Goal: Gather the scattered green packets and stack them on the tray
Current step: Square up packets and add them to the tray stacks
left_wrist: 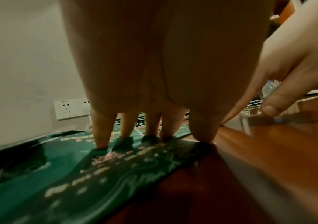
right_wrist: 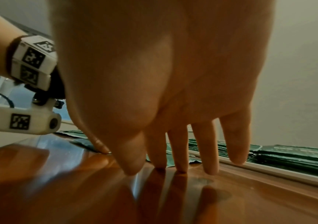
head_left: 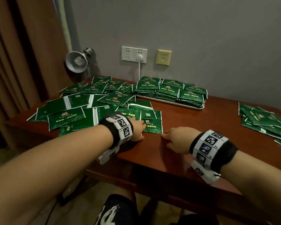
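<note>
A: The left hand (head_left: 137, 129) presses straight fingers flat on the nearest green packet (head_left: 152, 125). It holds nothing. The right hand (head_left: 177, 138) rests relaxed fingertips on the table (head_left: 169, 159), also empty.

B: Risk?

A: That packet may slide off the near edge, being slick. The tray (head_left: 190, 106) sits at one o'clock, already stacked.

B: Views?

A: The left wrist shows fingertips (left_wrist: 101, 144) actually touching the print; the head view doesn't.

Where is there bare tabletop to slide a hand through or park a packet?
Free: wood strip between tray and right hand, reaching the right-edge packets. Crowded: the loose pile under the left hand, and the stacked tray.
</note>
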`<state>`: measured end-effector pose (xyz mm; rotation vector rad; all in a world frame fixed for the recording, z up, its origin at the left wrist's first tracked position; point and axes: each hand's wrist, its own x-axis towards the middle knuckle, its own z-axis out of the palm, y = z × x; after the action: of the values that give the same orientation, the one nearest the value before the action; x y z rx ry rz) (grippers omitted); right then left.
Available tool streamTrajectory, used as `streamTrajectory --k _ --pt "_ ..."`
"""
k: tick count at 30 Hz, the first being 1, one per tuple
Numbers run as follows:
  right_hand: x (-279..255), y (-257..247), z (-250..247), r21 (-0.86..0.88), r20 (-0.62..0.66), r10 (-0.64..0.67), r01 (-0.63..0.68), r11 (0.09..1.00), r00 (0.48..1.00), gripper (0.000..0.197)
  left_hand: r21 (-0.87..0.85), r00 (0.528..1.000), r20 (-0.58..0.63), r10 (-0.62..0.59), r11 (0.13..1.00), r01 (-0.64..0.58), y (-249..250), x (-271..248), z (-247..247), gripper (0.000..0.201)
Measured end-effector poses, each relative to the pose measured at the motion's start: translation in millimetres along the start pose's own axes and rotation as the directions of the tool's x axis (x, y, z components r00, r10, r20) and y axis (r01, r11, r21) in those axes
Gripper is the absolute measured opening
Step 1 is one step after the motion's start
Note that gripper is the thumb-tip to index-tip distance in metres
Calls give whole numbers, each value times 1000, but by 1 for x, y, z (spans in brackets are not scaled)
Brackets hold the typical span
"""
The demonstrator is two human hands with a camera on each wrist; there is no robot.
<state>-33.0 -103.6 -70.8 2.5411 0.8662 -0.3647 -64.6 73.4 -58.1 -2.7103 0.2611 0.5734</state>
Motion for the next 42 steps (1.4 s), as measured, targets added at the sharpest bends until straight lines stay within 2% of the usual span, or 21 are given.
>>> streamTrajectory --k 4,7,10,14,19,22,25,27,29,31,33,35,37,40,42 --pt "-5 3 -6 85 21 -28 26 996 999 49 -38 999 17 33 999 -33 1 9 1 66" --pt "-7 12 -13 184 -88 11 5 983 996 46 -46 999 5 46 998 -46 7 19 1 67" --pt "-3 16 -10 253 -142 42 -4 968 989 58 -44 996 -28 83 995 -85 15 28 -2 68" --pt "-1 22 0 162 -29 -24 29 986 999 71 -30 993 -26 119 992 -120 24 34 -7 69" --pt "-11 36 6 105 27 -52 49 993 998 66 -126 976 -53 211 968 -216 17 27 -23 56" --pt "-27 44 0 64 88 -56 50 997 995 53 -102 982 -72 174 978 -181 11 32 -29 55" --pt "-30 54 -11 69 41 -35 33 997 999 42 -98 990 -78 114 988 -121 9 44 -28 56" --pt "-22 60 -10 97 -59 39 -33 995 997 48 -156 989 -112 99 981 -116 9 52 -26 57" --pt "-9 64 -4 176 -89 135 -118 977 987 81 -207 981 -169 90 970 -125 8 57 -24 67" --pt "3 66 3 220 -22 180 -171 960 983 111 -228 972 -231 34 970 -88 5 58 -20 90" --pt "9 66 7 261 32 183 -185 947 983 118 -263 963 -259 -69 965 -2 1 58 -17 115" --pt "13 67 8 290 47 181 -187 938 982 117 -335 958 -235 -163 939 77 -6 57 -14 131" --pt "14 67 9 254 21 189 -188 949 982 109 -379 962 -179 -207 917 127 -15 57 -9 139" --pt "13 68 9 177 -35 168 -159 971 985 91 -360 979 -71 -193 920 155 -25 57 -1 141" --pt "11 66 8 156 -89 150 -135 978 985 76 -343 987 -48 -152 931 127 -29 55 3 137"
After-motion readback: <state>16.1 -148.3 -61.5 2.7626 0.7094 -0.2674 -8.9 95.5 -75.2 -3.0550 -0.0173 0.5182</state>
